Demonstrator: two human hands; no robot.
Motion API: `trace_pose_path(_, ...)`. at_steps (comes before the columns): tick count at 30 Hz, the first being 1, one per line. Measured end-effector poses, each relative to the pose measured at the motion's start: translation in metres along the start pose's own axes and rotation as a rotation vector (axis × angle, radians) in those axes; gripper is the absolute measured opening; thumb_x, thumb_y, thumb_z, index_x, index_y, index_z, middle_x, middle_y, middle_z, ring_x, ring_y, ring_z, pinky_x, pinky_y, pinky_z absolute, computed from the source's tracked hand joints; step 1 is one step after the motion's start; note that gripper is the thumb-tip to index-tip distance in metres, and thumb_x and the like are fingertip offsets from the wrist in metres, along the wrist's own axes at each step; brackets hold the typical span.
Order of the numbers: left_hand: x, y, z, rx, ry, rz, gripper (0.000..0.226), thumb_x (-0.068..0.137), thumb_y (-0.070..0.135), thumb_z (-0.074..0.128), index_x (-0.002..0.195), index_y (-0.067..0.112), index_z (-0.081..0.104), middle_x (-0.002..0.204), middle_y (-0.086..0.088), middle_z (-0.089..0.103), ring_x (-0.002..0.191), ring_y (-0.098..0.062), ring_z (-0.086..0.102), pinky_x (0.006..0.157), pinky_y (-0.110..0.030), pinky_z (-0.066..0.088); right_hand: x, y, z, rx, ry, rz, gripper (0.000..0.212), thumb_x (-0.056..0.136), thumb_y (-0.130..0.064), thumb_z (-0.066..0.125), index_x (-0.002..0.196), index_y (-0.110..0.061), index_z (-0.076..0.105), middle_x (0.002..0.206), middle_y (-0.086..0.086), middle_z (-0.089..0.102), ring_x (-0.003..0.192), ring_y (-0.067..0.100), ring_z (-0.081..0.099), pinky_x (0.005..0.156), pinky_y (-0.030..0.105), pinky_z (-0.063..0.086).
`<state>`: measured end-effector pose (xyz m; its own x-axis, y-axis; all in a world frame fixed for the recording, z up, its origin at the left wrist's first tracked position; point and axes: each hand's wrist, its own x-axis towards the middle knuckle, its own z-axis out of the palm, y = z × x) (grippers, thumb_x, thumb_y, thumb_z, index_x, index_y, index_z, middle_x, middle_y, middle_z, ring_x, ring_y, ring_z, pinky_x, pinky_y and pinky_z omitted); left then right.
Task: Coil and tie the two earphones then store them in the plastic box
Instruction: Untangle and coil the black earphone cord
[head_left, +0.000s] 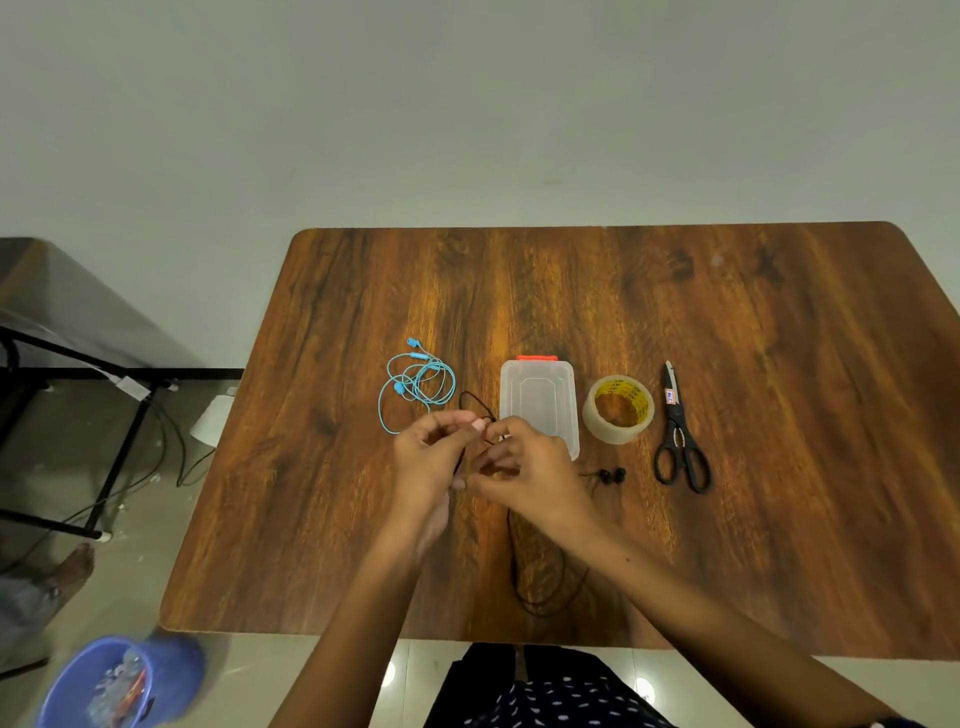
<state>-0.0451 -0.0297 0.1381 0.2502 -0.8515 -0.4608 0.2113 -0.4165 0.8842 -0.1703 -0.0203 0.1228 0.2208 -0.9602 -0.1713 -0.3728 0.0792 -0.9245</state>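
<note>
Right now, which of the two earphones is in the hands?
The black earphones: both hands pinch their cord, and the buds lie by the plastic box. The blue earphones lie untouched, loosely looped, farther left.

The counter (727, 364) is wood-grain laminate, brown with dark streaks, smooth with a soft sheen. The plastic box (540, 402) is translucent, frosted plastic with an orange clip (glossy) at its far edge. The tape roll (618, 409) is clear glossy film on a yellow printed core. The scissors (679, 441) have matt black plastic handles and bare metal blades. The blue earphones (415, 384) have a thin, smooth rubbery cable; the black earphones (540, 582) have a matt black cable. The floor (415, 675) is glossy tile reflecting 2 lights. The bucket (93, 680) is blue plastic.
</note>
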Motion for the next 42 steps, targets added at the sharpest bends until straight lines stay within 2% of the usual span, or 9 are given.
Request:
trace_pose_path(3,-0.004,0.009,0.005,-0.192,-0.071,-0.078,0.012,0.086,-0.004,0.060,0.087,0.006,0.065,0.079,-0.005,0.074,0.075,-0.012,0.070,0.064,-0.025,0.049,0.001,-0.007,-0.002,0.114,0.063,0.012,0.041,0.074,-0.016,0.079,0.108,-0.012,0.056,0.087,0.001,0.073,0.083,0.005,0.069,0.075,0.011,0.052)
trace_pose_path(9,-0.017,0.023,0.011,-0.301,-0.207,-0.026,0.022,0.093,-0.006,0.044,0.099,-0.002,0.065,0.087,-0.009,0.072,0.086,-0.014,0.069,0.072,-0.017,0.056,0.004,-0.011,-0.010,0.240,0.072,0.046,0.027,0.080,-0.004,0.067,0.101,-0.017,0.057,0.081,0.007,0.072,0.078,0.018,0.070,0.077,0.036,0.056)
trace_pose_path(14,-0.013,0.015,-0.003,0.220,-0.183,0.270,0.022,0.084,0.007,0.067,0.105,0.012,0.069,0.104,-0.009,0.070,0.102,-0.021,0.064,0.090,-0.033,0.050,0.007,-0.023,-0.037,0.033,0.119,0.001,0.027,0.089,-0.002,0.050,0.087,-0.025,0.064,0.077,-0.004,0.064,0.066,0.012,0.066,0.065,0.032,0.057)
trace_pose_path(17,-0.006,0.005,-0.010,0.480,-0.090,0.345,0.052,0.065,0.057,0.071,0.108,0.029,0.068,0.110,0.000,0.065,0.108,-0.019,0.057,0.091,-0.037,0.048,0.012,-0.027,-0.058,-0.171,0.084,-0.115,0.027,0.088,-0.003,0.052,0.089,-0.022,0.071,0.086,-0.003,0.064,0.075,0.010,0.060,0.065,0.029,0.049)
trace_pose_path(19,-0.003,0.003,-0.012,0.576,-0.118,0.337,0.063,0.060,0.070,0.065,0.112,0.035,0.067,0.119,0.002,0.060,0.118,-0.018,0.049,0.096,-0.040,0.044,0.016,-0.029,-0.066,-0.272,0.012,-0.184,0.026,0.088,-0.004,0.053,0.089,-0.022,0.073,0.088,0.001,0.064,0.079,0.013,0.059,0.070,0.035,0.049)
trace_pose_path(24,-0.011,0.011,-0.006,0.332,-0.465,0.221,0.028,0.088,0.021,0.063,0.110,0.004,0.069,0.111,-0.010,0.070,0.111,-0.021,0.062,0.094,-0.033,0.047,0.028,-0.035,-0.073,-0.347,-0.121,-0.279,0.030,0.088,-0.002,0.054,0.094,-0.023,0.074,0.085,0.006,0.062,0.082,0.016,0.056,0.072,0.036,0.046)
trace_pose_path(27,-0.016,0.014,-0.003,0.277,-0.497,0.178,0.025,0.090,0.019,0.057,0.104,0.005,0.071,0.106,-0.004,0.073,0.109,-0.013,0.064,0.098,-0.026,0.045,0.036,-0.034,-0.074,-0.288,-0.117,-0.271,0.027,0.090,-0.004,0.057,0.100,-0.023,0.073,0.090,0.004,0.064,0.086,0.014,0.059,0.075,0.025,0.046)
trace_pose_path(34,-0.022,0.021,-0.001,-0.044,-0.562,0.016,0.030,0.090,0.016,0.050,0.115,0.005,0.061,0.110,-0.015,0.070,0.102,-0.027,0.068,0.077,-0.027,0.057,0.046,-0.025,-0.073,-0.144,-0.002,-0.244,0.012,0.085,-0.016,0.069,0.085,-0.028,0.066,0.086,-0.009,0.069,0.079,0.000,0.061,0.071,0.011,0.045)
trace_pose_path(42,-0.018,0.023,-0.008,-0.222,-0.718,-0.027,0.061,0.085,-0.003,0.052,0.139,0.021,0.036,0.125,-0.019,0.061,0.116,-0.031,0.059,0.077,-0.024,0.056,0.041,-0.007,-0.058,-0.035,-0.040,-0.150,0.010,0.089,-0.010,0.061,0.088,-0.017,0.068,0.082,0.002,0.069,0.072,0.017,0.063,0.062,0.030,0.051)
